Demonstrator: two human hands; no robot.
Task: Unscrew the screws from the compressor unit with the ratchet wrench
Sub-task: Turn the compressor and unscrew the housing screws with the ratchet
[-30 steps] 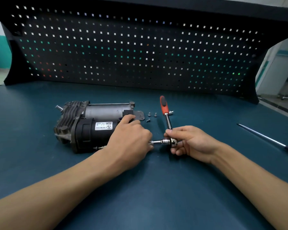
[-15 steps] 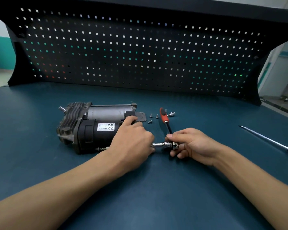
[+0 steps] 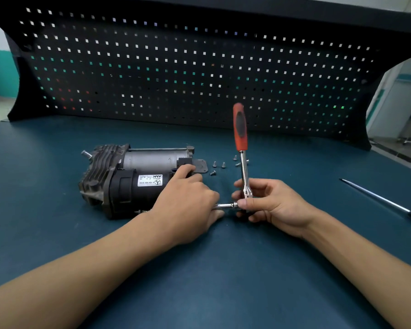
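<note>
the compressor unit (image 3: 133, 181) lies on its side at the left middle of the counter (image 3: 223, 269), which has a smooth, matte, dark teal top. the unit's left end is rough grey cast metal with ribbed fins. behind is a dull metal cylinder, and in front a round black plastic housing with a white label (image 3: 150, 180).

the left hand (image 3: 185, 200) lies over the right end of the unit, thumb on top and fingers curled round it, so it grips it. the right hand (image 3: 271, 203) is just beside, not touching the left one. its fingers pinch the shiny chrome head of the ratchet wrench (image 3: 243, 172). the wrench stands nearly upright, with its orange handle (image 3: 240, 129) pointing up.

a thin steel extension bar (image 3: 226, 205) goes sideways from the head under the left hand. i cannot tell where its tip meets the unit.

several small silver screws (image 3: 214, 164) lie loose on the counter behind the hands. a long thin screwdriver (image 3: 377, 198) with a yellow grip lies well apart on the right. a black perforated board (image 3: 199, 67) stands at the back.
</note>
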